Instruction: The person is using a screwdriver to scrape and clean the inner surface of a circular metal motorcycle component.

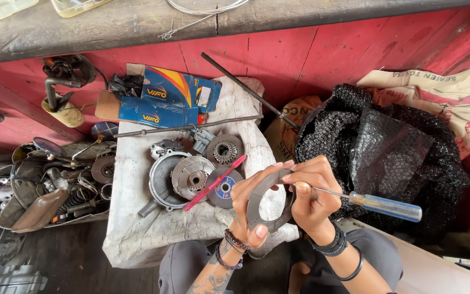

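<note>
My left hand (251,204) grips a flat grey ring (257,209) from below, thumb and fingers closed on its rim, holding it up over my lap. My right hand (311,193) is closed around a screwdriver (376,204) with a clear blue handle, pressed against the ring's right edge. Just left, on a white cloth (137,228), lie a round metal housing (164,179), a grinding disc (225,188) and a red stick (216,182). A black mesh bag (387,147) sits to my right.
</note>
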